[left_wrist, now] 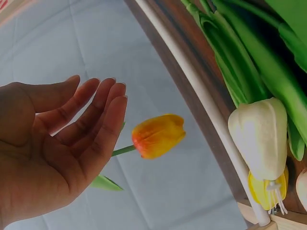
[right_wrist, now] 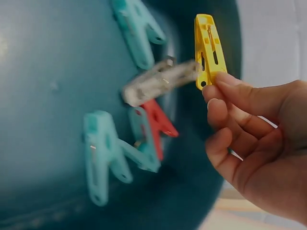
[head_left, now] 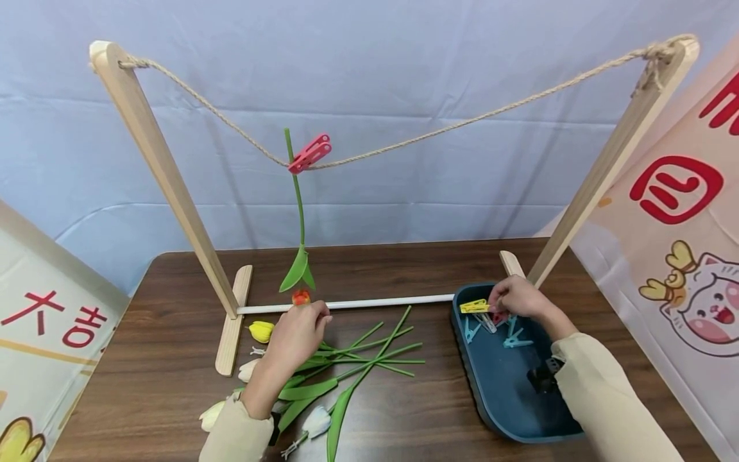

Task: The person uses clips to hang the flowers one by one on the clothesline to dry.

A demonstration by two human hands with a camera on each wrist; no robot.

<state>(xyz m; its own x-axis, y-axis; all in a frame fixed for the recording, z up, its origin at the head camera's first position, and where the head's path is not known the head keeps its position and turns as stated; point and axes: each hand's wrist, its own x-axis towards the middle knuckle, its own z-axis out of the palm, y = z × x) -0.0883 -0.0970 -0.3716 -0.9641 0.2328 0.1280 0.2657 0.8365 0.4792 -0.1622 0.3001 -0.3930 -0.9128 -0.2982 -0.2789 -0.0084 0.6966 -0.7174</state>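
Note:
My right hand (head_left: pixel 522 298) pinches one end of a yellow clothespin (right_wrist: pixel 209 50) between thumb and fingers, over the blue basin (head_left: pixel 491 404). Below it in the basin lie turquoise clothespins (right_wrist: pixel 98 153), a red one (right_wrist: pixel 157 125) and a blurred pale grey one (right_wrist: pixel 160 84). My left hand (head_left: pixel 297 333) is held beside the hanging orange tulip (left_wrist: pixel 158 135), fingers loosely bent and nothing in them. That tulip hangs head down from the rope (head_left: pixel 462 130), clipped by a pink-red clothespin (head_left: pixel 310 154).
Two wooden posts (head_left: pixel 167 173) carry the sagging rope, and a white rod (head_left: pixel 381 301) runs low between them. White tulips (head_left: pixel 316 421), a yellow tulip (head_left: pixel 261 331) and green stems lie on the brown table (head_left: pixel 416 417). A small black object (head_left: pixel 543 377) sits in the basin.

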